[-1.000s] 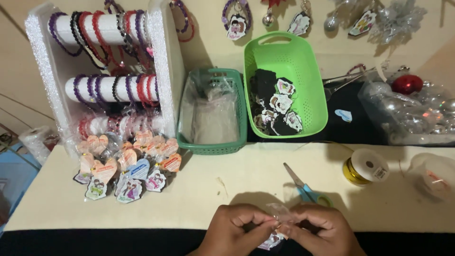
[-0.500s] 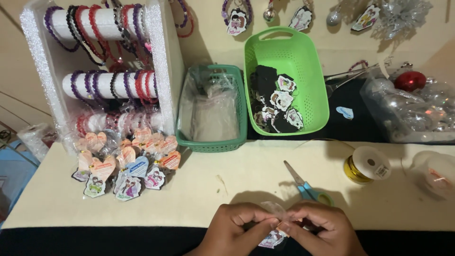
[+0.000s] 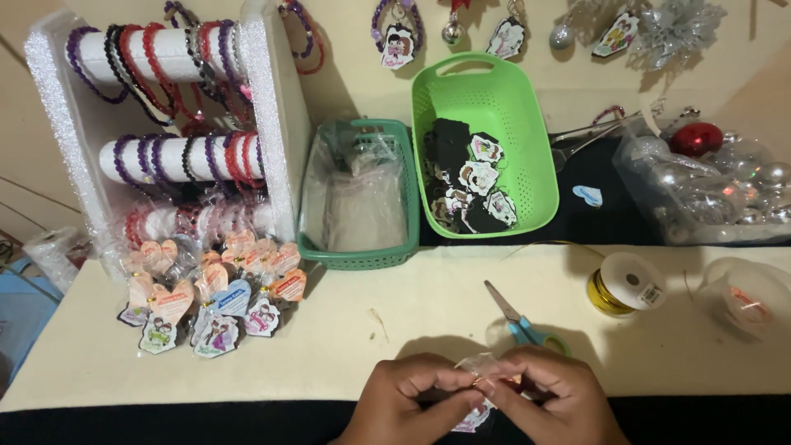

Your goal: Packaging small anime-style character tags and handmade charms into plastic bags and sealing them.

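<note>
My left hand (image 3: 405,400) and my right hand (image 3: 550,399) meet at the table's near edge, fingertips pinched together on a small clear plastic packet (image 3: 475,367) with a printed cut-out charm inside; part of the charm shows below my fingers. Just beyond my right hand lie scissors (image 3: 517,320) with blue and green handles. A spool of gold wire or ribbon (image 3: 624,284) sits to the right of them.
A bright green basket (image 3: 540,169) holds several printed charms. A darker green basket (image 3: 408,206) holds clear bags. At left stands a white rack (image 3: 272,124) of bead bracelets, with a pile of packed charms (image 3: 214,301) in front. Ornaments in clear wrap (image 3: 725,189) lie at right.
My fingers have shifted slightly on the packet; the view has tilted a little. Nothing else on the table has moved.
</note>
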